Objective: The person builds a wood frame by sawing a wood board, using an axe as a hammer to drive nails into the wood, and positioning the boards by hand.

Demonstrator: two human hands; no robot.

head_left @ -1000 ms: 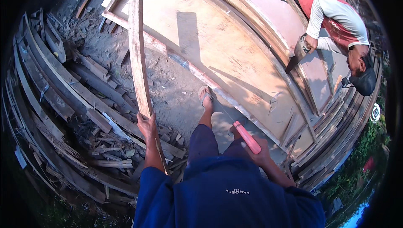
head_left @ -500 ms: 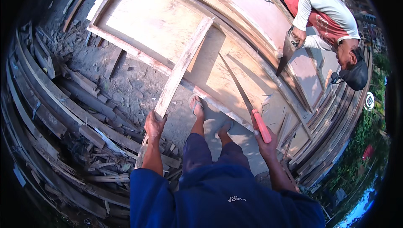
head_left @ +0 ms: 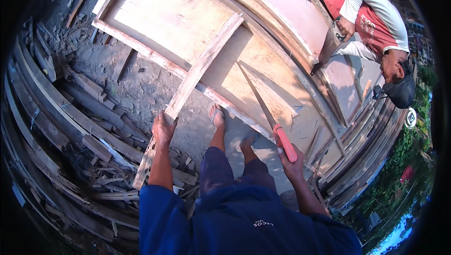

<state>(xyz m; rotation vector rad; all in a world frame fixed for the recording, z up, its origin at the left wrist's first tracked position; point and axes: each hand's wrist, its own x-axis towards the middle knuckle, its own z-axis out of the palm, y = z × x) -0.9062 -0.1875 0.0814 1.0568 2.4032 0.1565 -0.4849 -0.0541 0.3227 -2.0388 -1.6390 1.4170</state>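
Wearer's garments: dark blue top [head_left: 244, 222], short sleeves ending above the elbows; small pale marking on the chest, not transcribed; dark blue knee-length shorts [head_left: 225, 170], same shade as the top; forearms bare; left hand [head_left: 163, 128] and right hand [head_left: 292, 163] ungloved; light-coloured open sandal [head_left: 216, 114] on one foot; second foot in shadow, footwear indistinct

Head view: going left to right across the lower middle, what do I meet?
Scrap wood pile → left hand on the long plank → sandalled foot → right hand gripping the red-handled saw → stacked boards.
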